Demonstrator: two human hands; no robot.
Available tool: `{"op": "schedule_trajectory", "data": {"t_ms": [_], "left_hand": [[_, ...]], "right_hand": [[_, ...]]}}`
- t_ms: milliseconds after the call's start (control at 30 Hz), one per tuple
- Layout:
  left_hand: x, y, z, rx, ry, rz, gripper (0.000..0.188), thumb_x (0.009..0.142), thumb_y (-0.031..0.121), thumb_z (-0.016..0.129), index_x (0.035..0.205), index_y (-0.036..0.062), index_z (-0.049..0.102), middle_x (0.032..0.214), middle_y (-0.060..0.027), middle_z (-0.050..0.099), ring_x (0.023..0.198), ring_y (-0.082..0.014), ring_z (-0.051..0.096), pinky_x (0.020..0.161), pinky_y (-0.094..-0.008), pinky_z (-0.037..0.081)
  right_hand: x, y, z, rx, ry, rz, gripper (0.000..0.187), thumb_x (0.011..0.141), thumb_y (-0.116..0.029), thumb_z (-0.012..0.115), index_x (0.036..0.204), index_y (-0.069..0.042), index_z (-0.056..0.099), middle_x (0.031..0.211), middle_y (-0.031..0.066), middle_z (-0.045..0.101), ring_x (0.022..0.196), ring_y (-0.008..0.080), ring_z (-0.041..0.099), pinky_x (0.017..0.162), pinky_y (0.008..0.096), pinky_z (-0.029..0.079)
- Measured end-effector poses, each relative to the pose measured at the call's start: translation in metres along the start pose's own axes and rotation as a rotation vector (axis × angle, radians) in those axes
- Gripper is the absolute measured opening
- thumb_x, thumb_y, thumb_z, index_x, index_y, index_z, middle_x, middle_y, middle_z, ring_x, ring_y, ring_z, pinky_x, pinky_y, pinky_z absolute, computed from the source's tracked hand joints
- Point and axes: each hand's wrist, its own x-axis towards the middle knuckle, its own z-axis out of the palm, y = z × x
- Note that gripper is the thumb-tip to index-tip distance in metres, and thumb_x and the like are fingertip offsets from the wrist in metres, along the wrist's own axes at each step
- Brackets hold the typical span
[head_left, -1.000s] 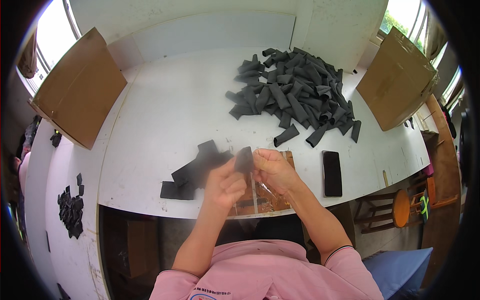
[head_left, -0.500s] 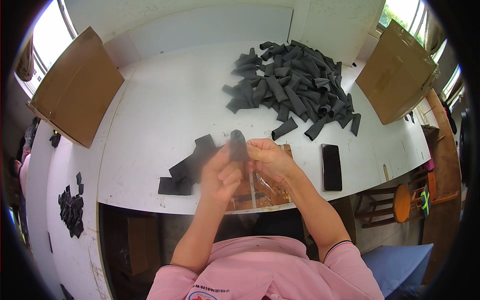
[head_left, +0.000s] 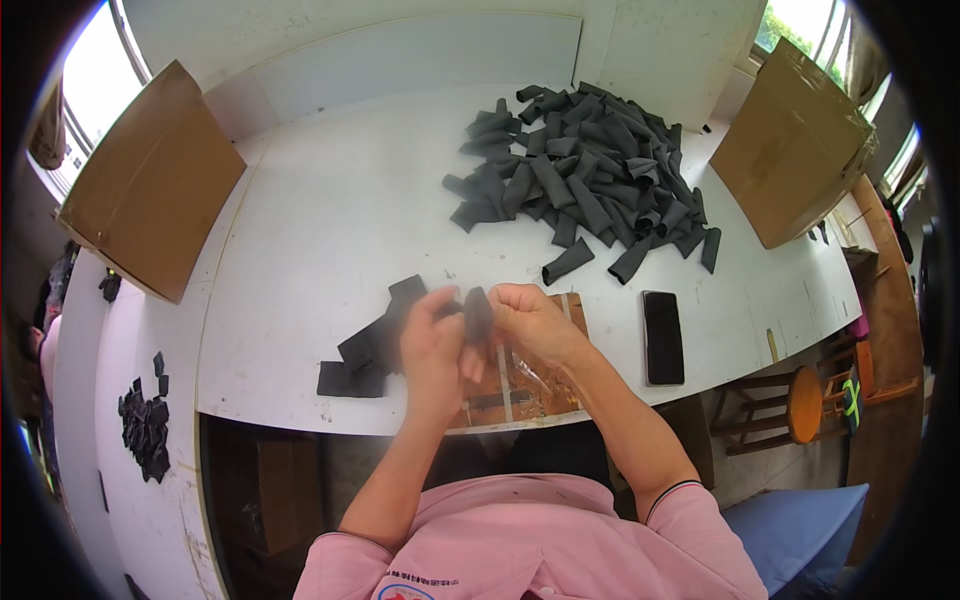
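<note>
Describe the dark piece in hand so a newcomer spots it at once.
Find the white table, then the brown board at its near edge. Above the board, the dark piece is between the left hand and right hand, pinched by the right. Unlike the pile at the back and the flat pieces left of the hands, it is held off the table.
</note>
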Motion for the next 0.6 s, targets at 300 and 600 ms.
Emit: {"op": "schedule_trajectory", "data": {"t_ms": [300, 600], "left_hand": [[0.007, 0.024, 0.001, 0.766, -0.169, 0.637, 0.023, 0.07, -0.005, 0.056, 0.091, 0.0031, 0.06, 0.098, -0.012, 0.056, 0.08, -0.0227, 0.055, 0.071, -0.0277, 0.043], [-0.001, 0.005, -0.006, 0.41, 0.048, 0.41, 0.009, 0.078, -0.002, 0.053, 0.085, -0.0012, 0.058, 0.079, -0.0038, 0.058, 0.07, -0.009, 0.053, 0.065, -0.022, 0.042]], "right_hand": [[-0.011, -0.017, 0.0, -0.212, 0.171, -0.173, 0.019, 0.082, -0.016, 0.055, 0.074, 0.0, 0.05, 0.064, 0.0022, 0.049, 0.059, 0.0087, 0.046, 0.051, 0.0237, 0.037], [-0.019, -0.049, 0.015, -1.371, 0.066, -0.583, 0.025, 0.072, -0.024, 0.064, 0.071, -0.001, 0.055, 0.064, 0.0102, 0.054, 0.063, 0.0265, 0.054, 0.052, 0.035, 0.043]]}}
